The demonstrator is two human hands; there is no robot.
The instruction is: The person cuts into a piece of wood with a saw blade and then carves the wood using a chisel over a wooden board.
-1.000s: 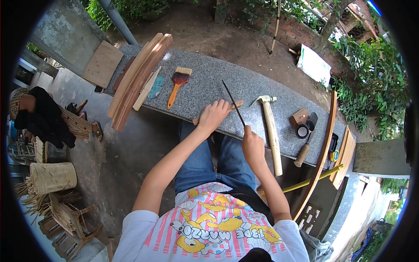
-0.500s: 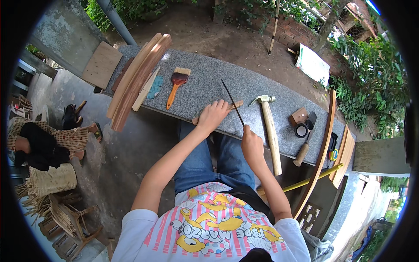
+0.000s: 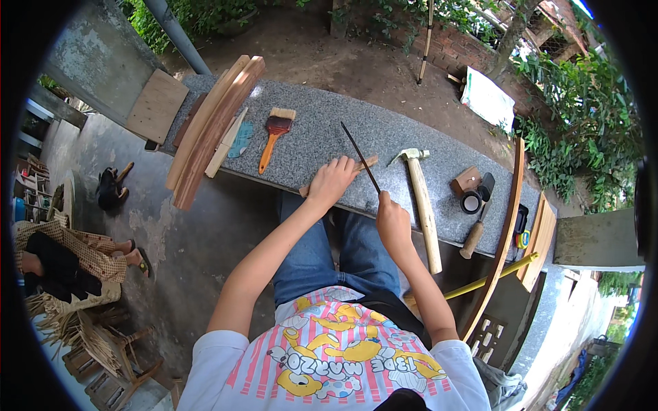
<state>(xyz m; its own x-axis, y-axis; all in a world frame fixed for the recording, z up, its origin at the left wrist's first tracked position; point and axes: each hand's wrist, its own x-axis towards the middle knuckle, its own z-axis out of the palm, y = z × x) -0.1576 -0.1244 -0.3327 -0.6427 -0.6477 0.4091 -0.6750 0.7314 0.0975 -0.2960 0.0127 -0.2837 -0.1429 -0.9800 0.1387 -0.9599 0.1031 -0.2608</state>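
My left hand (image 3: 332, 181) presses a short, narrow strip of wood (image 3: 368, 163) down at the near edge of the stone bench, fingers closed over it. The strip's right end sticks out past my fingertips. My right hand (image 3: 393, 220) is closed around the lower end of a long, thin, dark file (image 3: 356, 152). The file lies slantwise across the strip just right of my left fingers, its tip pointing away to the upper left. My right fist hides the file's handle end. Right of it, a claw hammer (image 3: 423, 209) with a pale wooden handle overhangs the bench edge.
The speckled grey bench (image 3: 308, 120) also bears a paintbrush (image 3: 276, 137), long curved wood strips (image 3: 218, 130), a tape roll (image 3: 471, 202), a wooden-handled tool (image 3: 473, 240) and a long wooden strip (image 3: 504, 240). At left are another person's legs (image 3: 103, 257) and a dog (image 3: 112, 188).
The view has shifted slightly. My hands keep their grips, and the file still crosses the strip at nearly the same place. At left, the other person's foot has moved nearer.
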